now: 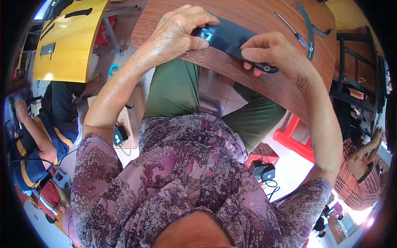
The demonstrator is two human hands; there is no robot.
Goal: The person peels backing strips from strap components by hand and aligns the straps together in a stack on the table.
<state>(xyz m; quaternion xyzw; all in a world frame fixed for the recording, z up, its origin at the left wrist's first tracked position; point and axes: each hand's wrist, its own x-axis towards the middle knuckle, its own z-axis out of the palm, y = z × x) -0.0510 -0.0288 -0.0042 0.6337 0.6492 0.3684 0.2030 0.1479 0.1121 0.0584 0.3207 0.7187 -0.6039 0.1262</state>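
A dark, glossy, flat rectangular piece point(226, 36) spans the space between my two hands at the near edge of the brown table. My left hand point(180, 31) is closed on its left end, thumb along the near side and fingers over the far side. At the right end, my right hand point(273, 53) pinches it between thumb and fingers. A black strap-like end with white lettering point(265, 67) sticks out below my right fingers; how it joins the glossy piece is hidden.
On the brown wooden table point(173, 10) lie a screwdriver point(291, 29) and a dark curved strap point(308, 31) to the right. A yellow table point(70, 53) with black pieces stands at the left. A red stool point(295, 138) is below right. Other people sit on both sides.
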